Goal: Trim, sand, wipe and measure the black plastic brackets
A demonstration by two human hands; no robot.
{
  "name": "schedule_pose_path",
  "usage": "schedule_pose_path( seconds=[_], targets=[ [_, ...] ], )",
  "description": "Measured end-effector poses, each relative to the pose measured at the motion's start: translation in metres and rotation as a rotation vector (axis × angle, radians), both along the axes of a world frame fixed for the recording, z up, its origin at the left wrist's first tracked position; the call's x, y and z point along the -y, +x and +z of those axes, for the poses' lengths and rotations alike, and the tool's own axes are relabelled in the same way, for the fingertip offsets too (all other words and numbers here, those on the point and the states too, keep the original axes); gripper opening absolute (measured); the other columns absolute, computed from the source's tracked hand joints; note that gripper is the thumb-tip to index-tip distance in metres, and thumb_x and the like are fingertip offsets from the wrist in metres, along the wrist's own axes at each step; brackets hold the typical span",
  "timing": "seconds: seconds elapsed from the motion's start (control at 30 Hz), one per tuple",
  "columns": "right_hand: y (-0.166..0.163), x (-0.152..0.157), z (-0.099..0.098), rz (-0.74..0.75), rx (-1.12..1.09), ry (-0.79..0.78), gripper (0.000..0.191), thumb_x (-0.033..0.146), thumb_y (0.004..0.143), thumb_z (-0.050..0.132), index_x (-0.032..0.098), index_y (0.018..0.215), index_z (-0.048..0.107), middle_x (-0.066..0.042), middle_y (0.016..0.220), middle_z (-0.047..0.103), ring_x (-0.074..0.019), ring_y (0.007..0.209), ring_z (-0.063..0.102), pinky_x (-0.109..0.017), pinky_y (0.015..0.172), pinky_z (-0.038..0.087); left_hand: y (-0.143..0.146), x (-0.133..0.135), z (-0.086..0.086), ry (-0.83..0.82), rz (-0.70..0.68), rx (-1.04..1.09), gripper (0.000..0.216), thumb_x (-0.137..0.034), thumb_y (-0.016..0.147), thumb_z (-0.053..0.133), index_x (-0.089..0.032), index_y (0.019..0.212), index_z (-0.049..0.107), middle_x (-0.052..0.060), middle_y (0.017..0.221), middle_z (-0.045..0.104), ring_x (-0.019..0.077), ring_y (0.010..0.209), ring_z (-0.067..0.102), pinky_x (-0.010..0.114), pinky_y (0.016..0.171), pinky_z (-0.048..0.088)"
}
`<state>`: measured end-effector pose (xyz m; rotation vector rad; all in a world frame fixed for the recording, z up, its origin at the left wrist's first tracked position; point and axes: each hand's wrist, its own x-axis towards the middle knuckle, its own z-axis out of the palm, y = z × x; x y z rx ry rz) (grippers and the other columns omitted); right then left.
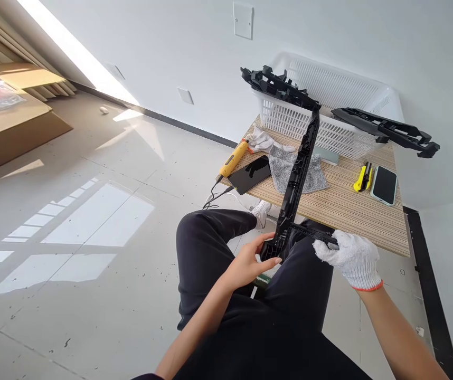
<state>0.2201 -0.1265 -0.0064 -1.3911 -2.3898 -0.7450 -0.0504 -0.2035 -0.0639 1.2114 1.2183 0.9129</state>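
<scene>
Right now your bare left hand has its grip wrapped round the foot of the long black frame, thumb on top and fingers curled beneath. Your gloved right hand pinches the end of the short arm that juts sideways near that foot. The frame stands nearly upright over your lap, just off the near edge of the worktop, with its cross-piece high up in front of the white basket.

That, I judge, is where the risk lies. All the length sits far above both hands, so a small twist low down could swing the top into the basket or tip the frame over. Your bare fingers could also slide on the plastic.

The frame looks like thin, ribbed, moulded plastic, T-shaped, with clips and tabs along the top bar that might snap if knocked. A second frame lies across the basket's rim.
</scene>
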Motion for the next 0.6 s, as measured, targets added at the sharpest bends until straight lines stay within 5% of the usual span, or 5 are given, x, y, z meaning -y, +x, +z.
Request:
schedule_pose_path(
  seconds=[0.23,0.37,0.6],
  targets=[
    [-0.005,0.0,-0.003,-0.007,0.029,-0.025,0.052,0.062,0.081,0.059,0.022,0.05,0.048,0.0,0.041,0.045,-0.0123,0.04,0.038,-0.027,0.049,0.02,-0.001,0.004,-0.005,-0.005,0.015,-0.059,0.069,-0.052,0.08,0.077,-0.023,0.139,0.058,0.008,0.105,0.064,0.0213,0.092,0.058,0.035,0.086,0.051],
    [-0.008,-0.001,-0.003,-0.056,0.055,-0.146,0.051,0.061,0.085,0.055,0.021,0.054,0.054,0.0,0.044,0.044,-0.012,0.042,0.037,-0.028,0.051,0.019,-0.001,0.004,0.002,-0.048,0.004,-0.032,0.078,-0.052,0.081,0.076,-0.026,0.149,0.046,0.006,0.103,0.062,0.0179,0.085,0.053,0.029,0.074,0.048],
    [0.004,-0.005,0.001,0.158,0.146,-0.381,0.039,0.035,0.1,0.042,0.021,0.08,0.071,-0.002,0.062,0.057,-0.0116,0.051,0.041,-0.032,0.052,0.016,-0.001,0.002,0.012,-0.059,-0.019,0.037,0.081,-0.045,0.085,0.073,-0.029,0.155,0.035,0.007,0.111,0.063,0.0168,0.084,0.052,0.027,0.07,0.044]
  ],
)
